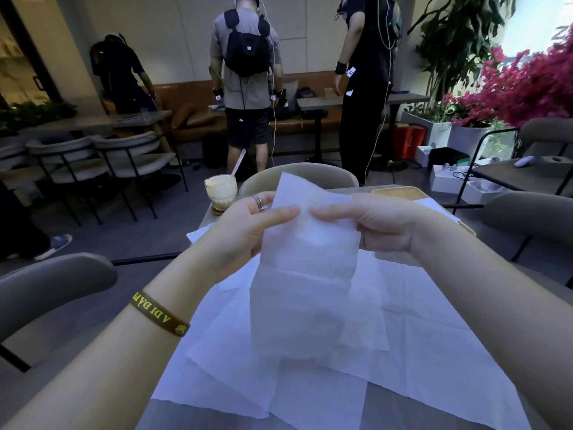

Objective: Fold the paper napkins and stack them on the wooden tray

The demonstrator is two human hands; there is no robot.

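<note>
Both hands are up off the table (390, 409) with one paper napkin (305, 283) between them. Left hand (248, 228) pinches the top-left edge and right hand (378, 226) the top-right: thumbs on the near face, thumb tips close together near the sheet's midline, other fingers curled behind it. The napkin hangs free, long axis vertical. A top corner pokes up above the hands and the lower edge dangles just over the loose napkins (418, 342), which are spread flat and overlapping on the table. It looks partly folded, narrower than the flat sheets, with a crease line across the middle; I can't tell the layer count. The wooden tray (400, 191) sits at the far edge of the table, ahead and to the right, directly behind the right hand, so the right hand is the nearer one for the drop-off. Something white lies on the tray, mostly hidden by the right wrist; can't say if it's folded stock. My read: mid-fold, and the next move is bringing the bottom edge up to the pinched top edge, or laying the sheet down to crease it, then forward-right to the tray. Iced drink glass (221, 190) with a straw stands far-left, beyond the left hand and off that path.
</note>
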